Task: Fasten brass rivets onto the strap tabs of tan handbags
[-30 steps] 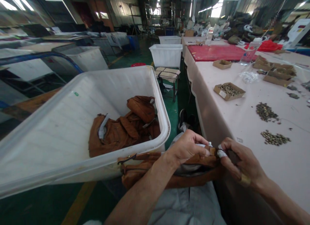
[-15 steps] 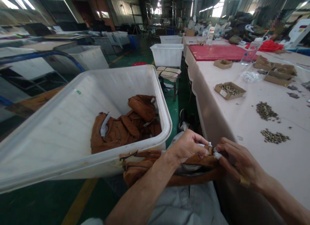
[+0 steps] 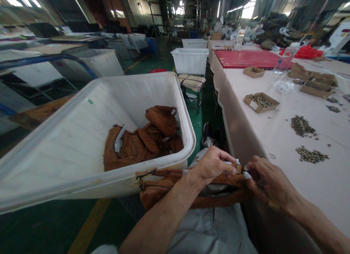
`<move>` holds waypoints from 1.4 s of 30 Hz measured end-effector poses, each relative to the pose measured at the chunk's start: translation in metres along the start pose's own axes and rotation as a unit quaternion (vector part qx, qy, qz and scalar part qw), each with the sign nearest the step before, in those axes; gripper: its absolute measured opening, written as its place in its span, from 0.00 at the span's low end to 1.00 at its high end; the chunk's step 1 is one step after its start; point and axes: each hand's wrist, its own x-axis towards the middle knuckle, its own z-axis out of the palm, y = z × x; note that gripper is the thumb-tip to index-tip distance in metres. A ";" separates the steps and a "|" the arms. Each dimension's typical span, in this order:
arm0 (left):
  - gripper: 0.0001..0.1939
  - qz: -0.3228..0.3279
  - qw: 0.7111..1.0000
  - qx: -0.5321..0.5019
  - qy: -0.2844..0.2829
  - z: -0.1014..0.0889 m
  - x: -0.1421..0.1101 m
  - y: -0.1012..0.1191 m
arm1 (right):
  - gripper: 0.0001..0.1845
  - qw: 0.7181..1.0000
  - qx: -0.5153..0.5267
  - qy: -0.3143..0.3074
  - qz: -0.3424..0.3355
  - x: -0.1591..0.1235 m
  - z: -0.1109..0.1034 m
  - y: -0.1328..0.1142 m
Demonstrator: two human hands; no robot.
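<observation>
A brown bag [image 3: 221, 201] lies across my lap, its opening showing a grey lining. My left hand [image 3: 213, 165] pinches the bag's upper edge near a small tab. Close beside it, my right hand [image 3: 269, 181] has thumb and fingers pressed together at the same spot, with white wrapping on the fingertips. Whatever small piece sits between the right fingers is hidden. Two small piles of metal fasteners, a darker pile [image 3: 303, 126] and a brassy pile [image 3: 312, 154], lie on the table to the right.
At my left stands a large white bin [image 3: 131, 89] with brown bags [image 3: 136, 144] inside. The covered table [image 3: 246, 119] on my right bears a cardboard box of fasteners [image 3: 261, 102], a plastic bottle [image 3: 286, 58] and a red board [image 3: 246, 59]. A stool [image 3: 191, 82] stands ahead.
Both hands stay at the same place on the bag's edge; the right fingers have shifted very slightly. The whole view has moved a little.
</observation>
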 end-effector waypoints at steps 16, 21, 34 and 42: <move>0.15 0.036 0.993 0.108 0.008 -0.002 -0.004 0.004 | 0.04 0.991 0.083 -0.018 0.103 0.003 0.000 -0.016; 0.16 0.037 0.994 0.102 0.006 -0.003 -0.003 0.002 | 0.02 0.983 0.106 -0.029 0.149 0.003 -0.004 -0.019; 0.17 0.075 0.985 0.156 0.016 0.000 -0.009 0.005 | 0.08 0.959 0.179 -0.065 0.208 0.005 -0.011 -0.021; 0.17 0.041 0.992 0.120 0.009 -0.001 -0.001 -0.006 | 0.11 0.948 0.204 -0.026 0.241 0.004 -0.004 -0.021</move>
